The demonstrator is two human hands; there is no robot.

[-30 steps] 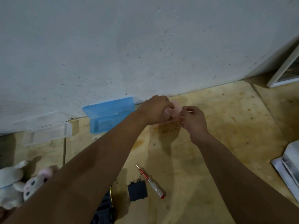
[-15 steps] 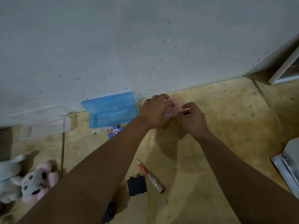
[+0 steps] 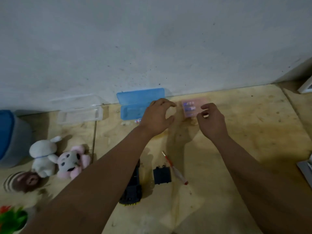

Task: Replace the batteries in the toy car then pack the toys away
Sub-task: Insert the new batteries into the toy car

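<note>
Pale, stained wooden flooring [image 3: 244, 132] runs up to a grey-white wall [image 3: 152, 39] at the far side.

Nearest, both bare forearms reach forward from the bottom edge. Just right of the left forearm lies the dark toy car [image 3: 132, 188], partly hidden by that arm. Beside it on the right sits a small black battery cover [image 3: 162, 175], and just right of that a red-and-clear screwdriver [image 3: 174, 168] lies slanted on the floor. Off to the left, three plush toys lie together: a white rabbit [image 3: 43, 156], a pink-and-grey one [image 3: 72, 162], and a brown one [image 3: 27, 181].

Farther out, the left hand [image 3: 157, 117] hovers palm down, fingers and thumb curved into a loose, open grip with nothing in it. The right hand [image 3: 211, 119] is posed likewise, fingers loosely bent, holding nothing. Between and just beyond the two hands a pink case [image 3: 192, 106] rests on the floor, with batteries showing faintly through it; neither hand touches it.

Left of the left hand an open blue case [image 3: 135, 105] leans against the wall, and a loose battery [image 3: 138, 121] peeks out just in front of it. Further left is a clear plastic case [image 3: 79, 110], also open.
</note>
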